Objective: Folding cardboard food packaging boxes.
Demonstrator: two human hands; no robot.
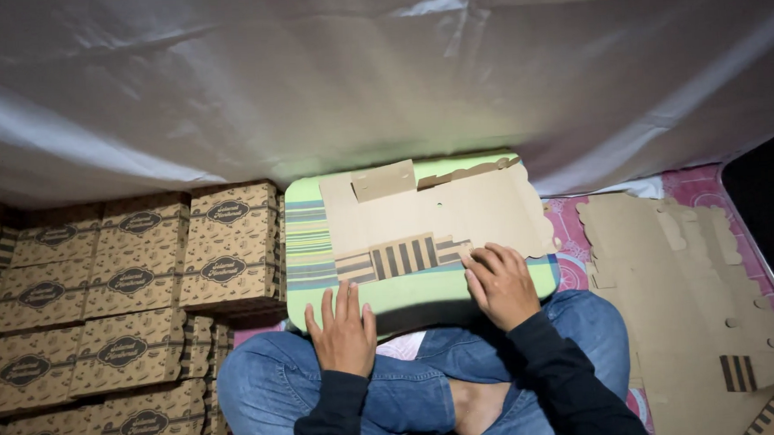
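A flat brown cardboard box blank [439,211] with a striped flap lies on a green lap tray [305,238] that rests across my crossed legs. One small flap stands folded up at the blank's far edge. My left hand [344,328] lies flat with fingers spread on the tray's near edge, just below the striped flap. My right hand [499,282] presses down on the near right part of the blank, fingers bent on the cardboard.
Stacks of folded brown printed boxes [129,290] fill the floor at my left. A pile of flat cardboard blanks [686,291] lies on a pink patterned mat at my right. A white plastic sheet [381,70] hangs behind.
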